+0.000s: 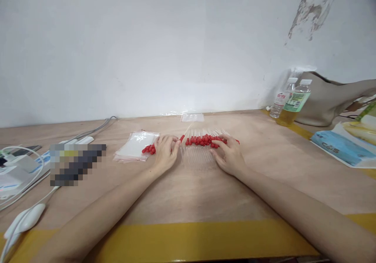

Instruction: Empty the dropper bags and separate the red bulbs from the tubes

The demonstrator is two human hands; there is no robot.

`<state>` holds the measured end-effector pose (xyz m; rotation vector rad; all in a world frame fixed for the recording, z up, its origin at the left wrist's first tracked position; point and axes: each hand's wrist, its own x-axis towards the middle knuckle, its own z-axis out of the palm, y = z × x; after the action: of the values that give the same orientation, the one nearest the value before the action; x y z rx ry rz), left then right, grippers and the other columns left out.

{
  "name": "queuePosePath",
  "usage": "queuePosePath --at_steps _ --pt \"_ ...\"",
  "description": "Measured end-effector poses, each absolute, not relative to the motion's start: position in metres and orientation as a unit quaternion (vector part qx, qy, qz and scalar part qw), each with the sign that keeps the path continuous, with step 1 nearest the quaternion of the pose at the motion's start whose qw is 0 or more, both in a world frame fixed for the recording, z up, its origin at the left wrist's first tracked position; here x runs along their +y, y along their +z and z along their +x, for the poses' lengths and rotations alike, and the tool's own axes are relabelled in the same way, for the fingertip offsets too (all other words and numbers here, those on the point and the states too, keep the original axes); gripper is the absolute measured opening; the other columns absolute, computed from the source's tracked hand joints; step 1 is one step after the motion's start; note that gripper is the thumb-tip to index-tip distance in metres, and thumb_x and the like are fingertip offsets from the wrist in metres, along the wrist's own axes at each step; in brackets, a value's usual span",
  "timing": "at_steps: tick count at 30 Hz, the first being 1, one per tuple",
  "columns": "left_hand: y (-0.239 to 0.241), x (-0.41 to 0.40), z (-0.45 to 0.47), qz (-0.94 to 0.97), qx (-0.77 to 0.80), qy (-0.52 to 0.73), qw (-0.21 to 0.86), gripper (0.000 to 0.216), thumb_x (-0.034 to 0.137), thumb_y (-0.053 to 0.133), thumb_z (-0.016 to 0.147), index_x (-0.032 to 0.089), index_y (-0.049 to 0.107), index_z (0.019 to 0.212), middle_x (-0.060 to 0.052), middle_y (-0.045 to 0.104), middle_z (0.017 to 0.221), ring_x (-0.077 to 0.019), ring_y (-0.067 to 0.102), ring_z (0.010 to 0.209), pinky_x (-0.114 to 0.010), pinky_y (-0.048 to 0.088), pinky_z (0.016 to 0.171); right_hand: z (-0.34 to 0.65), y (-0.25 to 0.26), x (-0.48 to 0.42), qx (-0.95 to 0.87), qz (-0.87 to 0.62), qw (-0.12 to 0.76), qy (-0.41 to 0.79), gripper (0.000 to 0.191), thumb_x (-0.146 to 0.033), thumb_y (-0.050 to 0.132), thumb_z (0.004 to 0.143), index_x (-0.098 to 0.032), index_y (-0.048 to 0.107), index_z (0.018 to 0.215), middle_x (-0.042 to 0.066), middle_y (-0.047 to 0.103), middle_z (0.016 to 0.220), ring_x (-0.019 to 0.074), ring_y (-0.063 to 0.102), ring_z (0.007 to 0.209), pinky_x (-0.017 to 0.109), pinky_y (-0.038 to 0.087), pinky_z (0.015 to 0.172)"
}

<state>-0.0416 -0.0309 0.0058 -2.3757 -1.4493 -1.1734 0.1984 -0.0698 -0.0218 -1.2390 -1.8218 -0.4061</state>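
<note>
A row of thin, pale, see-through sticks with red heads [201,140] lies on the table in front of me. At its left end is my left hand [166,151], fingers curled, with a red-headed stick [182,138] at its thumb and fingertip. More red heads [149,149] show on the far side of that hand, over a stack of clear plastic bags [136,145]. My right hand [230,155] is closed at the row's right end, its thumb and fingertips around red heads there. Its palm and fingers partly cover the sticks.
Another clear packet [192,117] lies by the wall. Two bottles [293,102], a grey bag [320,98] and a blue tissue pack [340,145] stand at right. White chargers and cables [20,173] are at left, beside a blurred dark object [78,165]. Yellow tape [199,239] edges the table.
</note>
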Motion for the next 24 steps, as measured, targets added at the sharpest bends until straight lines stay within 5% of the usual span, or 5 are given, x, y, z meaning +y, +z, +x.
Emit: queuePosePath --at_steps 5,14,24 --pt "-0.002 -0.056 -0.050 -0.860 -0.369 -0.342 0.080 0.015 0.030 0.042 0.086 0.021 0.054 0.084 -0.002 0.063 0.087 -0.0183 0.051 0.095 -0.042 0.021 0.098 0.203 -0.021 -0.070 -0.768 -0.462 0.405 -0.181 0.047 -0.042 0.051 0.079 -0.020 0.048 0.121 0.012 0.046 0.123 0.0256 0.044 0.110 0.042 0.038 0.089" --pt "-0.001 -0.062 -0.044 -0.900 -0.331 -0.278 0.048 0.017 0.028 0.040 0.087 0.021 0.056 0.085 -0.001 0.064 0.087 -0.0163 0.052 0.093 -0.040 0.022 0.099 0.197 -0.017 -0.075 -0.825 -0.394 0.341 -0.218 0.041 -0.038 0.050 0.082 -0.023 0.050 0.120 0.009 0.049 0.126 0.0240 0.041 0.117 0.043 0.032 0.094" --pt "-0.002 -0.063 -0.045 -0.900 -0.319 -0.292 0.061 0.019 0.030 0.042 0.086 0.021 0.057 0.094 -0.003 0.063 0.101 -0.0169 0.049 0.102 -0.039 0.021 0.101 0.185 -0.020 -0.078 -0.846 -0.360 0.343 -0.191 0.021 -0.030 0.047 0.086 -0.022 0.063 0.096 0.002 0.067 0.080 0.0165 0.054 0.087 0.040 0.028 0.090"
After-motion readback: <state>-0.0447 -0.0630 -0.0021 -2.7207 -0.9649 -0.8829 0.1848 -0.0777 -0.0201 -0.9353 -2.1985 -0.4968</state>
